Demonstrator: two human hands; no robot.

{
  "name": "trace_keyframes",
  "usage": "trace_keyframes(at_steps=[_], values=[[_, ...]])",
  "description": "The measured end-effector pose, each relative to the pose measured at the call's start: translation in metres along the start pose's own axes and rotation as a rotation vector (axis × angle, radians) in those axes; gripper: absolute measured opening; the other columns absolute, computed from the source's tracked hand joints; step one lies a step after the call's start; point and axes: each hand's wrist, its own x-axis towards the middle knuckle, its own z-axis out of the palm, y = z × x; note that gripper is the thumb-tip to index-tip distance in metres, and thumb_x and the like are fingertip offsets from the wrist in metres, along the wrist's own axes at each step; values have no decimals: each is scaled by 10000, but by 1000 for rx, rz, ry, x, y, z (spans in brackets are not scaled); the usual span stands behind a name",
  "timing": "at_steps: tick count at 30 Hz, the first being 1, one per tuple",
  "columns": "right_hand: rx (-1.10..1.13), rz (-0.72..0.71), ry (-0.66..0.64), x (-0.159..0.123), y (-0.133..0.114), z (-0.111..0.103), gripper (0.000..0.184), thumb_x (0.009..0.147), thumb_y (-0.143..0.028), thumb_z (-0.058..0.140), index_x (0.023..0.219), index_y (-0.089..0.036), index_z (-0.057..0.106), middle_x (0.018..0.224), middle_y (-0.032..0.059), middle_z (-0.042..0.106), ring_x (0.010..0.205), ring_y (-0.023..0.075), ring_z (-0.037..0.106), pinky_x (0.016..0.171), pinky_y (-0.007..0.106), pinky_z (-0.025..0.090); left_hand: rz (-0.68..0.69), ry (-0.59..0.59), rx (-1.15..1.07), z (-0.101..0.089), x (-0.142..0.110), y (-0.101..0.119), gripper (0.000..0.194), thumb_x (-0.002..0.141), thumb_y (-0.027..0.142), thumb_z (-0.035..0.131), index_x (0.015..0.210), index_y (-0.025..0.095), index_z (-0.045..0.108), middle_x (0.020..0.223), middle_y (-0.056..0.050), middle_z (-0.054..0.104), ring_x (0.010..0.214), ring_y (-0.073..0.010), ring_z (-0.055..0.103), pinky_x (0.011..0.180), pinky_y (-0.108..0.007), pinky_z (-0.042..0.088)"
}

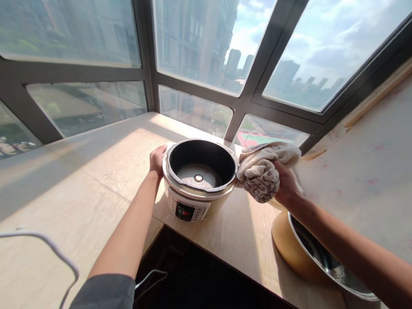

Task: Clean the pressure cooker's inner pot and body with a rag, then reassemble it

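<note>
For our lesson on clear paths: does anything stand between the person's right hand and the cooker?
Yes: the bunched cloth, held in the right hand, lies between it and the right side of the cooker.

The cooker [217, 207] stands on the counter [105, 171], before the windows [197, 105]. The left hand [157, 160] lies at its left side; at its right side is the cloth [261, 177], in the right hand [285, 182]. The pot [288, 253] (partly hidden by the right forearm) lies nearer, between cooker and wall [365, 180]. The cable [57, 253] lies near left.
</note>
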Motion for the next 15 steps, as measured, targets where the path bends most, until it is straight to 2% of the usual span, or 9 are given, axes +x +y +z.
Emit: trace_keyframes(at_steps=[3,6,9,12,15], values=[[149,80,9,-19,-2,-8,262,592,-366,799,791,-230,695,795,17,705,801,240,684,742,356,578,-30,63,40,2,-3,2,182,776,271,618,622,197,556,594,11,522,590,-153,466,600,-295,398],[178,46,37,-41,-2,-15,244,613,-365,821,772,-226,699,830,21,718,803,235,677,745,364,582,-23,121,72,-2,-8,3,222,801,341,658,661,198,563,601,12,528,594,-159,469,611,-303,399],[156,51,0,-64,4,-19,235,636,-378,814,764,-215,705,832,22,714,793,217,663,732,343,579,-54,264,109,-14,-24,3,283,842,430,624,686,204,555,651,-3,561,634,-172,520,629,-307,418],[139,71,-18,-88,15,-19,245,648,-383,823,779,-214,703,806,4,699,759,189,643,715,315,572,-13,419,80,-27,-66,1,179,844,360,526,778,204,584,864,-39,668,855,-186,634,734,-304,473],[105,89,-53,-109,31,-14,258,683,-393,830,833,-223,707,842,6,716,775,195,661,740,328,584,188,523,13,-27,-136,-7,143,786,318,549,873,225,614,1062,-54,707,1095,-222,659,876,-338,520]])
